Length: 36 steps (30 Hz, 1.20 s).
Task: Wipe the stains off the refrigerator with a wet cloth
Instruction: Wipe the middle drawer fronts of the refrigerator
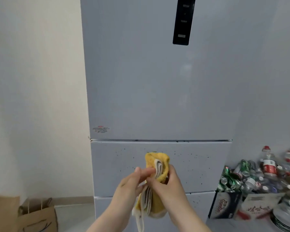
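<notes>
A tall pale grey refrigerator [159,91] fills the middle of the view, with a black control strip near its top. Small dark specks [191,156] dot its middle drawer front, below the seam under the big upper door. In front of that drawer I hold a folded yellow cloth [155,186] with a whitish underside, upright between both hands. My right hand [166,183] grips the cloth around its middle. My left hand [132,181] pinches its folded layers from the left side. The cloth is not touching the refrigerator.
A cardboard box [224,205] heaped with crushed cans and plastic bottles [268,163] stands on the floor at the right. Brown paper bags [38,215] sit at the lower left against a white wall [35,81].
</notes>
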Tool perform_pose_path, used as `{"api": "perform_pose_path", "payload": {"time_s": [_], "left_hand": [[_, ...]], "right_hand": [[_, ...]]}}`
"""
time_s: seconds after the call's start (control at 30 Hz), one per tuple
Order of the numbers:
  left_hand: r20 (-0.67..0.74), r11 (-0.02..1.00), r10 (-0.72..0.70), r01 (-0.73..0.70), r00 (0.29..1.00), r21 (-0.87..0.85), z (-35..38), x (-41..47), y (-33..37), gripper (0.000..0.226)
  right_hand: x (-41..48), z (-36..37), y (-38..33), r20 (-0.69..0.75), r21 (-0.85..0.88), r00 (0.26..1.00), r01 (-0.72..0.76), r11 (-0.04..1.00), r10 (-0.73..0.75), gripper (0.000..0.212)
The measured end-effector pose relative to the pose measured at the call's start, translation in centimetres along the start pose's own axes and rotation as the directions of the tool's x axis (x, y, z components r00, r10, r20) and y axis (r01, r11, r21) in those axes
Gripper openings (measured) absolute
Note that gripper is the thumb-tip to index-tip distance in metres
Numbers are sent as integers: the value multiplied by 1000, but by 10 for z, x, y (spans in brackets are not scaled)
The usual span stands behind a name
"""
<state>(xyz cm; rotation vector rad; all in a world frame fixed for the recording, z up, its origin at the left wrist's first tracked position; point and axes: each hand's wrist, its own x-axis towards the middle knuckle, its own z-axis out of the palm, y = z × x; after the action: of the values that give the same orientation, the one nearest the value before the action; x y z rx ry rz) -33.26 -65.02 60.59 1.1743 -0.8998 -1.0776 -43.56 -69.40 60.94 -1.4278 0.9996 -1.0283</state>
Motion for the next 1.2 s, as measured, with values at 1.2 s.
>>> {"api": "perform_pose_path", "payload": {"time_s": [1.2], "left_hand": [[-443,979,163,-90,882,181,-138,143,-17,36]], "right_hand": [[195,101,43,461,-748,102,580,-324,-881,24]]}}
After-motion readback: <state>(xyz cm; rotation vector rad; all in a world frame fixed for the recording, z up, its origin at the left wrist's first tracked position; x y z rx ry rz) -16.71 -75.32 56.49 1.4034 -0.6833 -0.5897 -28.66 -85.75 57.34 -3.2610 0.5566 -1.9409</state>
